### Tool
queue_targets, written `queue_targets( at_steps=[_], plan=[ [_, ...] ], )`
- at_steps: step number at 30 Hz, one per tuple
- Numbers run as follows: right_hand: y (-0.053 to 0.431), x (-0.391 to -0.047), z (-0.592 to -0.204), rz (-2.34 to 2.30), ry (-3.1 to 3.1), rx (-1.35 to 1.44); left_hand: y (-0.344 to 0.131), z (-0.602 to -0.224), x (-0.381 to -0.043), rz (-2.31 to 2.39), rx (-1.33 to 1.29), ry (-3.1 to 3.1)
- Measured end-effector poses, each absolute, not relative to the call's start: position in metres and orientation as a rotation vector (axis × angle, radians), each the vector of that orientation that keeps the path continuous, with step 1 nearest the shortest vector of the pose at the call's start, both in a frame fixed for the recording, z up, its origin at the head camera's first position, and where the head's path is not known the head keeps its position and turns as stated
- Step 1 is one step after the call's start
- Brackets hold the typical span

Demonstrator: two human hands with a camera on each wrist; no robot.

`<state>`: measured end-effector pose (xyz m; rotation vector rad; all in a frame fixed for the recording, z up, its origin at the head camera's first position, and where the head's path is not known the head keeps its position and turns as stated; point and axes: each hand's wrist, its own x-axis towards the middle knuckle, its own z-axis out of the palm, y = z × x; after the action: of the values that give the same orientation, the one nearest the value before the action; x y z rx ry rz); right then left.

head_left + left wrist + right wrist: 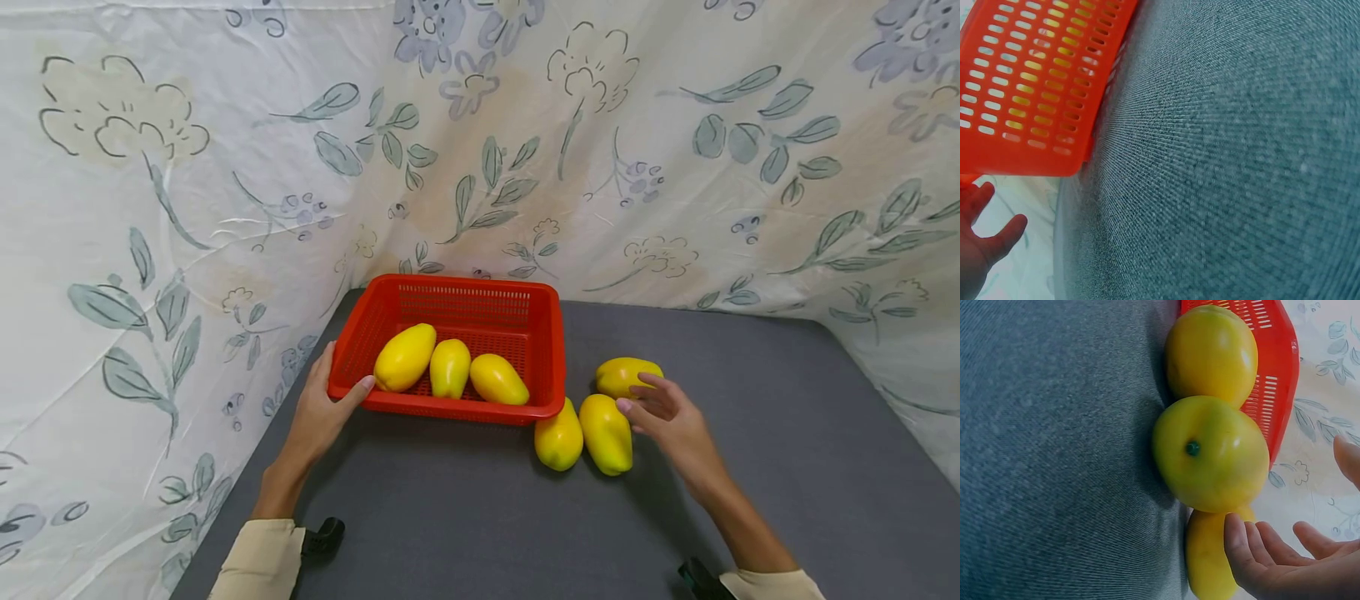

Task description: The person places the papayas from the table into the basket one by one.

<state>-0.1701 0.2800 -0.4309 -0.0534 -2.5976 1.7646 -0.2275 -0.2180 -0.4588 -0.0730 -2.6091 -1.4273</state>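
Note:
A red slotted basket (457, 410) stands at the back left of a grey table (465, 517) and holds three yellow fruits (450, 367). My left hand (330, 392) rests against its front left corner, thumb lying on the front rim and fingers straight along the side wall. In the left wrist view the basket (1029, 87) fills the upper left with my left hand (982, 237) just below it. Three more yellow fruits (606, 433) lie on the table right of the basket. My right hand (645, 396) hovers open over them, fingers spread. The right wrist view shows those fruits (1210, 453) beside the basket (1279, 381) and my right hand (1285, 562).
A floral cloth (187, 208) hangs close behind and to the left of the table, and drapes down on the right. Bare grey tabletop stretches in front of the basket and to the right of the loose fruits.

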Motion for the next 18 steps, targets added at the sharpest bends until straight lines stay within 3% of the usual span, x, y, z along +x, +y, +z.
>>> queue_targets(
  at_steps=[18],
  plan=[
    [0.2722, -0.1728, -0.4412, 1.712, -2.756, -0.085, -0.2168, -0.4610, -0.2264, -1.427, -0.076, -2.585]
  ],
)
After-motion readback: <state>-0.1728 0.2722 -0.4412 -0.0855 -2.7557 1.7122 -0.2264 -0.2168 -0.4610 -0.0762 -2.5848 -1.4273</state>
